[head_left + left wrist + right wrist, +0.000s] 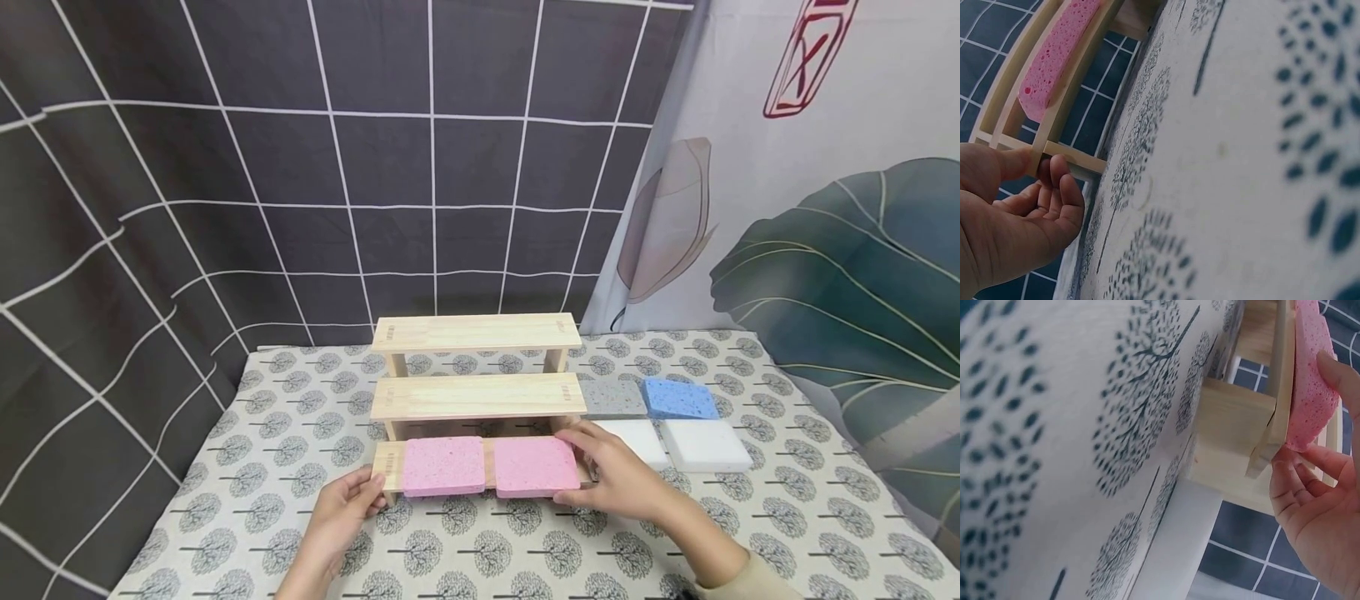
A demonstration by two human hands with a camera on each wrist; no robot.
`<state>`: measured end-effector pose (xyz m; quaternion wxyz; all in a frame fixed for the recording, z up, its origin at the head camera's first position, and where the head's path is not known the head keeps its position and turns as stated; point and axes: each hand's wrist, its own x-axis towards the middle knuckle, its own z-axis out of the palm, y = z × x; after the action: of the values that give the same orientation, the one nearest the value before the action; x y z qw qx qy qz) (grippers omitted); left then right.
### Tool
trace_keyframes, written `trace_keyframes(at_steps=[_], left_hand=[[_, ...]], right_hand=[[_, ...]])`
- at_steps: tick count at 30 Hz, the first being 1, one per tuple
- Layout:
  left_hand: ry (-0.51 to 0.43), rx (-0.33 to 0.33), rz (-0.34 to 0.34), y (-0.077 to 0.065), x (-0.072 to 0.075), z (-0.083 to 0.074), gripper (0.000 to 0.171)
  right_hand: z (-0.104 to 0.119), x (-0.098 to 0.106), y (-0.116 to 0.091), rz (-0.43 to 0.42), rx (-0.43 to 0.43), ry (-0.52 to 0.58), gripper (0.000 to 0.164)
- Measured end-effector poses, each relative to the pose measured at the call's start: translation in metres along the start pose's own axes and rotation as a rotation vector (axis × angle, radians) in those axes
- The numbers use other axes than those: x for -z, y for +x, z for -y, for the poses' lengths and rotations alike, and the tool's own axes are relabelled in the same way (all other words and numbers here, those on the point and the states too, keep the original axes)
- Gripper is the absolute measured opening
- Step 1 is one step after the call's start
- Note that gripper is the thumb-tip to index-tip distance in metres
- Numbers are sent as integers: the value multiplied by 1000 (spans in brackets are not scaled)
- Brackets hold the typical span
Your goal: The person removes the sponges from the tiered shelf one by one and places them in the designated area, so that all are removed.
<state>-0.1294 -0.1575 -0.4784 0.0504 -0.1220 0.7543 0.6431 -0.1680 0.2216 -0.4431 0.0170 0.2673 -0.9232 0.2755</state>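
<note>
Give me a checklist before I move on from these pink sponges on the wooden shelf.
1. Left grip on shelf: ok, at the bottom step's left end.
2. Left pink sponge on that step: ok.
3. Right pink sponge apart from it: ok, a gap shows.
4. Right pink sponge let go: not ok, the right grip pinches it.
5. Blue block, gray block and two white blocks off the shelf: ok, on the cloth to its right.
6. Shelf's rear feet on the cloth: cannot tell, hidden.

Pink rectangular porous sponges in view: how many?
2. Both lie on the lowest pale wooden shelf: the left pink rectangular sponge and, beside it, the right pink rectangular sponge. Others hidden from view can't be ruled out.
</note>
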Motion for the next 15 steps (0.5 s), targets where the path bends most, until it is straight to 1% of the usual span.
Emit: trace_keyframes(at_steps=[3,6,10,15], left_hand=[[-4,-5,1,0,0,0,45],[2,-7,1,0,0,0,45],[4,-3,-4,0,0,0,44],[8,-3,-7,0,0,0,43]], right_hand=[[-2,2,-3,-6,0,8,81],[-5,4,-6,-6,6,48,80],[-7,8,-10,-10,-9,86,82],[-9,12,-14,-13,-32,79,83]])
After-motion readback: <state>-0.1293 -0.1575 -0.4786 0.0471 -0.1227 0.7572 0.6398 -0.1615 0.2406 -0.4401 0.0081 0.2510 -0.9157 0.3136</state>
